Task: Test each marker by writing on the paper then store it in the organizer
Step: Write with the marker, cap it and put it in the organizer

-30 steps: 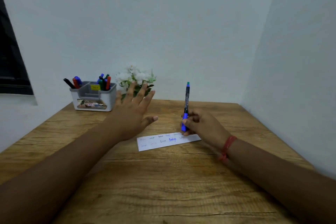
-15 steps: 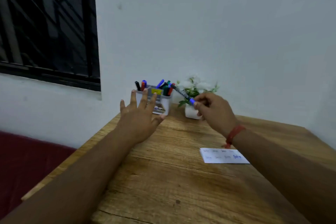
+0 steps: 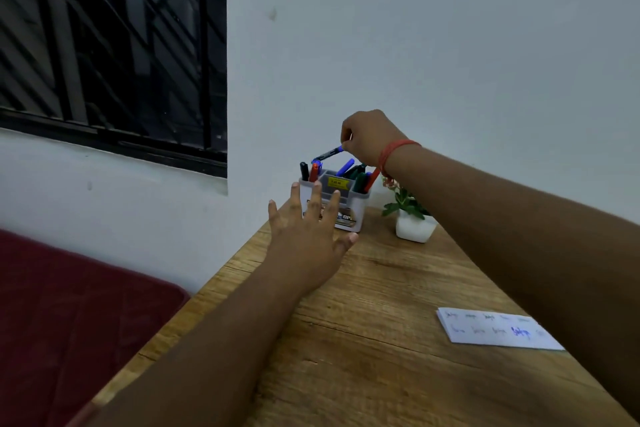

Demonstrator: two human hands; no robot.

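My right hand (image 3: 367, 139) pinches a blue marker (image 3: 327, 153) by its upper end, the marker tilted down and left with its tip over the left compartment of the grey organizer (image 3: 356, 204). Several markers stand in the organizer: black and red on the left, blue, green and red on the right. My left hand (image 3: 308, 236) hovers with fingers spread straight in front of the organizer, hiding part of its label. The paper strip (image 3: 495, 329) with written words lies on the wooden table (image 3: 381, 340) at the lower right, partly under my right forearm.
A small white pot with a plant (image 3: 412, 218) stands just right of the organizer, under my right wrist. The white wall runs behind both. The table's left edge drops off to a dark red cushion (image 3: 69, 315). A barred window (image 3: 110, 45) is at the upper left.
My right hand lifted the blue marker off the paper and carried it left and up over the organizer. My left hand moved closer to the organizer's front. The camera swung left.
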